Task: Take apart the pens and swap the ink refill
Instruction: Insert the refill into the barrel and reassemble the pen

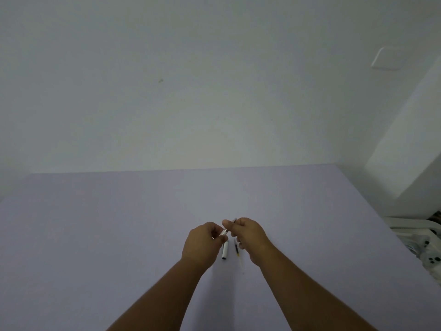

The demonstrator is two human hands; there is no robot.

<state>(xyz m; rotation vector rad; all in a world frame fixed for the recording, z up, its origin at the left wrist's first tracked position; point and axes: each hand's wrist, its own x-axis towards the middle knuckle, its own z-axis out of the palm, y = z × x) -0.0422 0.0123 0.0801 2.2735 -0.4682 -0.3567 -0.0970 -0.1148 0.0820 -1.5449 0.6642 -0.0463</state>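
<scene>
Both hands meet over the middle of the lilac table (119, 235). My left hand (202, 244) and my right hand (248, 237) pinch the two ends of a thin pen (225, 231), which runs slantwise between them with its dark tip poking out past my right fingers. Whether the pen is one piece or two parts held together is too small to tell. Below the hands a white pen barrel (225, 251) lies on the table. Beside it, to the right, lies a thin ink refill (237, 250) with a dark and yellow section.
A white wall rises behind the table's far edge. A white pillar (405, 151) stands at the right. Past the table's right edge sit white furniture and a patterned cloth (427, 249).
</scene>
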